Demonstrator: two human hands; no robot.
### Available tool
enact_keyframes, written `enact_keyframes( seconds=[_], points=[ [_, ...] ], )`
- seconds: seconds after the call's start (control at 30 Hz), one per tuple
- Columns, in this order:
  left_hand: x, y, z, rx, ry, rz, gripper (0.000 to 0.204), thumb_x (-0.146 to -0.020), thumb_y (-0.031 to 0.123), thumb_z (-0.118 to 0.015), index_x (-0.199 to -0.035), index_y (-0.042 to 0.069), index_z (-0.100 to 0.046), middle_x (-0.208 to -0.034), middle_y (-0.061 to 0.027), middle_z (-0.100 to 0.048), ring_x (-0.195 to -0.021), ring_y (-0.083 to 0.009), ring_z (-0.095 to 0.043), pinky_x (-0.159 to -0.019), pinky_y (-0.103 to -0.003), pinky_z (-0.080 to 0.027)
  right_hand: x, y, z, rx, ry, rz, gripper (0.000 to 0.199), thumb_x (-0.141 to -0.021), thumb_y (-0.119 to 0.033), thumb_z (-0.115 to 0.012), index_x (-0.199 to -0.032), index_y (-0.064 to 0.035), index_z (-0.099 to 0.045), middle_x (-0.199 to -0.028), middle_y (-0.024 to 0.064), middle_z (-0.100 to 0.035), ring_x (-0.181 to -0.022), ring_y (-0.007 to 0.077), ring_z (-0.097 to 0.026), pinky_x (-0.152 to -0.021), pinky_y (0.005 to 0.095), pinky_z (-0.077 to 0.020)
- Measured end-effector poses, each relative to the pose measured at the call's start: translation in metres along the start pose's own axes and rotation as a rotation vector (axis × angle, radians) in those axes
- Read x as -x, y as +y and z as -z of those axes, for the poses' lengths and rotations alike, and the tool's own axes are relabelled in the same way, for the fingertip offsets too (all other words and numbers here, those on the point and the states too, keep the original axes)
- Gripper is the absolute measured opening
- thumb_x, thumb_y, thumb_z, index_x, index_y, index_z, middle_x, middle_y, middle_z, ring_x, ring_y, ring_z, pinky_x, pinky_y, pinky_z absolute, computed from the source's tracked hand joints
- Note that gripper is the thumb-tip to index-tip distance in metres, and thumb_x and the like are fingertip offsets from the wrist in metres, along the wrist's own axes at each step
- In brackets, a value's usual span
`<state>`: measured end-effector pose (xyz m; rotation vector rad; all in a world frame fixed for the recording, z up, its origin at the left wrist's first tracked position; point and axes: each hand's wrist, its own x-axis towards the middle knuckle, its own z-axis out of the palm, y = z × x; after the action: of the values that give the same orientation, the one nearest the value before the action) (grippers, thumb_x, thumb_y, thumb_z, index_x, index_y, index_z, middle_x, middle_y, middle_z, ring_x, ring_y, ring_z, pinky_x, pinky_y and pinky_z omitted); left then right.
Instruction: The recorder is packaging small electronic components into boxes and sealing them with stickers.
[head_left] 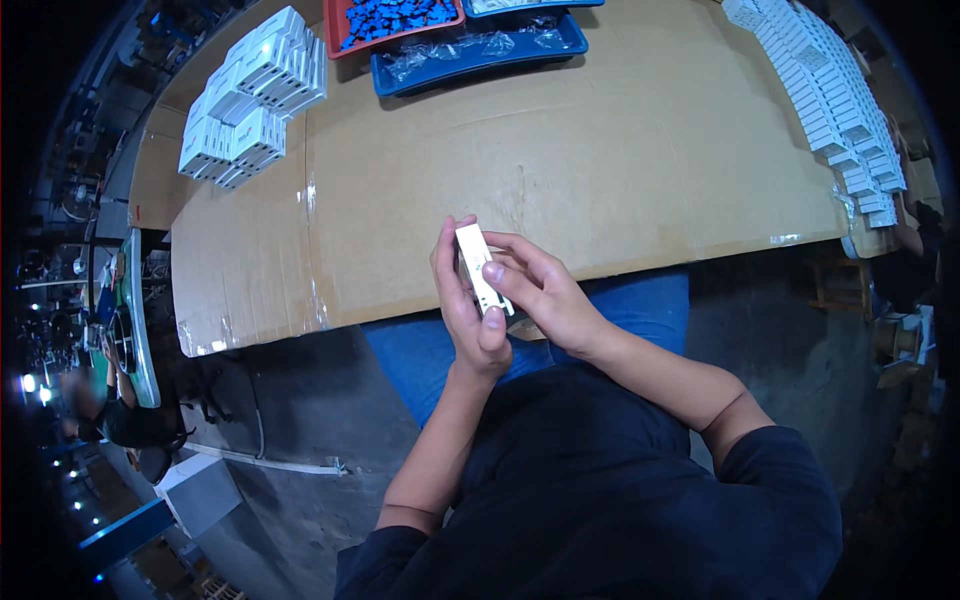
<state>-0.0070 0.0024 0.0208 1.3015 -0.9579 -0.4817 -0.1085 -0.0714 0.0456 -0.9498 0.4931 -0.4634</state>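
A small white box (472, 246) is held upright-tilted between my two hands, just over the near edge of the cardboard-covered table (590, 170). My left hand (466, 318) wraps its left side, fingers along the back and thumb at the lower end. With my right hand (540, 293) I grip the other side, thumb pressed on the box's face near its middle. The lower end looks uneven, as if a flap stands out there; I cannot make out whether it is open. My palms hide the box's sides.
Stacked white boxes (245, 100) stand at the table's far left, and long rows of white boxes (835, 95) line the right side. At the far edge sit a red tray (333, 30) of blue parts and a blue tray (480, 72) with clear plastic bags. Other people work at both sides.
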Motion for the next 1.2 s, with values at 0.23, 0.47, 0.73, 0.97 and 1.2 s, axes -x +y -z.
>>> enact_keyframes(
  seconds=[0.23, 0.47, 0.73, 0.97, 1.2],
  points=[
    [0.004, -0.011, -0.005, -0.08, 0.111, -0.078, 0.116, -0.087, 0.086, -0.055, -0.152, -0.009, -0.036, -0.141, -0.0215, -0.048, -0.132, -0.0311, -0.052, -0.112, -0.045, -0.041, 0.005, 0.009, -0.011, 0.027, 0.07, 0.108, 0.053, -0.106, -0.02, -0.064, -0.151, 0.0019, -0.044, -0.134, 0.0153, -0.063, -0.123, 0.0162, -0.061, -0.106, 0.0318, -0.049],
    [0.002, -0.015, -0.001, -0.139, 0.149, -0.282, 0.108, -0.089, 0.083, -0.053, -0.147, -0.008, -0.041, -0.137, -0.0209, -0.049, -0.125, -0.0303, -0.055, -0.109, -0.044, -0.043, 0.014, 0.007, -0.023, 0.047, 0.014, 0.134, 0.061, -0.109, -0.02, -0.059, -0.16, 0.0045, -0.035, -0.142, 0.0156, -0.06, -0.128, 0.0164, -0.058, -0.107, 0.0321, -0.048],
    [0.004, -0.012, 0.001, -0.082, 0.204, -0.301, 0.089, -0.093, 0.071, -0.043, -0.135, -0.007, -0.051, -0.128, -0.0211, -0.052, -0.12, -0.0318, -0.057, -0.105, -0.046, -0.046, 0.018, 0.016, -0.022, 0.271, 0.016, 0.339, 0.053, -0.111, -0.018, -0.052, -0.154, 0.0103, -0.041, -0.143, 0.02, -0.06, -0.129, 0.0205, -0.059, -0.107, 0.0326, -0.048],
    [0.006, -0.014, -0.002, 0.003, 0.226, -0.283, 0.085, -0.092, 0.068, -0.044, -0.133, -0.006, -0.051, -0.127, -0.0199, -0.053, -0.12, -0.0307, -0.057, -0.104, -0.045, -0.046, 0.019, 0.019, -0.019, 0.352, 0.025, 0.372, 0.05, -0.112, -0.019, -0.051, -0.151, 0.0112, -0.045, -0.141, 0.0197, -0.061, -0.125, 0.0204, -0.061, -0.105, 0.032, -0.048],
    [-0.002, -0.022, -0.003, 0.047, 0.06, -0.101, 0.142, -0.078, 0.096, -0.052, -0.163, -0.009, -0.01, -0.153, -0.0275, -0.042, -0.141, -0.0351, -0.047, -0.116, -0.045, -0.039, 0.002, -0.007, -0.004, 0.047, 0.022, 0.054, 0.056, -0.112, -0.028, -0.053, -0.155, 0.0074, -0.044, -0.147, 0.0163, -0.057, -0.132, 0.0181, -0.055, -0.108, 0.0329, -0.0468]
  ],
)
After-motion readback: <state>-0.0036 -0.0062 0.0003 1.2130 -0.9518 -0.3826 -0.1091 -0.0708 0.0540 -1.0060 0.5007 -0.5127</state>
